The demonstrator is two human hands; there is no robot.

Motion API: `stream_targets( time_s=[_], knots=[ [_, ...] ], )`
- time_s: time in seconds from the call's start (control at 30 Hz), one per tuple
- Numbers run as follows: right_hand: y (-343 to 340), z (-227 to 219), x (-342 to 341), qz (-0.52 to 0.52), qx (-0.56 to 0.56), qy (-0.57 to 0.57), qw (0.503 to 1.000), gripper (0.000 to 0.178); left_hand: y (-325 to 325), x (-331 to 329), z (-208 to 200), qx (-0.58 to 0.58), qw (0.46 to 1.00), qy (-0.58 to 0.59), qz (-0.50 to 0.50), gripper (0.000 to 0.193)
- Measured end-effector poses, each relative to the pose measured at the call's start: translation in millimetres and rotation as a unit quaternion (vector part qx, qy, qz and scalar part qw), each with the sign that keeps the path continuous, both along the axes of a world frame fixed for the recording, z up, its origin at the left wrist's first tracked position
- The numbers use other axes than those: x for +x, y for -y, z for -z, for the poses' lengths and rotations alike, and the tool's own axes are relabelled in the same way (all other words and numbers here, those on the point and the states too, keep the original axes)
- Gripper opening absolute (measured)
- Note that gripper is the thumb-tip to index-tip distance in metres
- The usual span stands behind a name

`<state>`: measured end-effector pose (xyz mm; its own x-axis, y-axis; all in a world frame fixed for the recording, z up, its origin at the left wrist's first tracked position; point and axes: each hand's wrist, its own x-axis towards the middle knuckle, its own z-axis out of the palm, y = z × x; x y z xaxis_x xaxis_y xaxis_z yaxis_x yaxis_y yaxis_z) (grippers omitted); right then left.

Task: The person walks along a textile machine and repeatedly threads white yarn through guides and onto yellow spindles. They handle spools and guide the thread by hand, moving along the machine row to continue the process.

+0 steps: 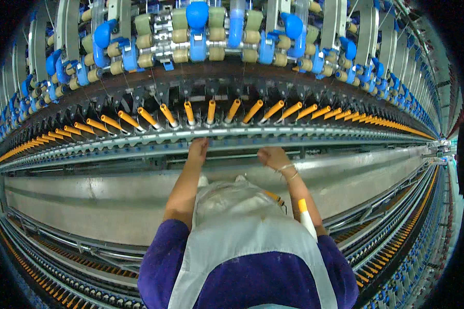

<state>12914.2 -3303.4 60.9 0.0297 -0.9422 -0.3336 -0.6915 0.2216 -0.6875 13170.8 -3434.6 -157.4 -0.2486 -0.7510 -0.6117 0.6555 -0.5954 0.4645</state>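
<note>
A long row of orange tubes (212, 111) stands upright on the spindles of a spinning frame, in front of me. Below them, my left hand (198, 149) is held close to the metal rail (232, 132), fingers curled in. To its right, my right hand (274, 156) hangs in front of the machine, closed and slightly blurred, with bangles at the wrist. Whatever either hand may hold is too small or hidden to make out. A white bobbin with an orange end (307, 219) lies along my right forearm; its lower end is hidden. I wear a pale apron (242, 232).
Above the tubes run rollers with blue caps (197, 15) and grey arms. An orange-handled tool (275, 197) pokes out at the apron's right side. A pale floor aisle (87, 201) stretches left and right. Behind me stands another machine with orange tubes (376, 265).
</note>
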Motion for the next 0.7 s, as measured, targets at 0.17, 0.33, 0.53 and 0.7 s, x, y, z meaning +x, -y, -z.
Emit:
stream_targets(
  time_s=[0.17, 0.33, 0.53, 0.7],
  knots=[
    [-9, 8, -15, 0.143, 0.036, 0.108, 0.983, 0.028, -20, -14, -120, -0.252, 0.787, 0.439, 0.354, 0.057],
    [3, -1, 11, -0.108, 0.023, 0.118, 0.987, 0.029, 15, -68, -251, -0.47, 0.674, 0.568, -0.044, 0.03],
    [55, -82, 72, -0.011, -0.098, 0.581, 0.808, 0.053, 6, -38, -412, -0.597, 0.748, 0.128, -0.26, 0.025],
    [71, -170, 69, 0.033, -0.255, 0.666, 0.7, 0.031, -79, -14, -404, -0.432, 0.852, 0.067, -0.289, 0.028]
  ],
)
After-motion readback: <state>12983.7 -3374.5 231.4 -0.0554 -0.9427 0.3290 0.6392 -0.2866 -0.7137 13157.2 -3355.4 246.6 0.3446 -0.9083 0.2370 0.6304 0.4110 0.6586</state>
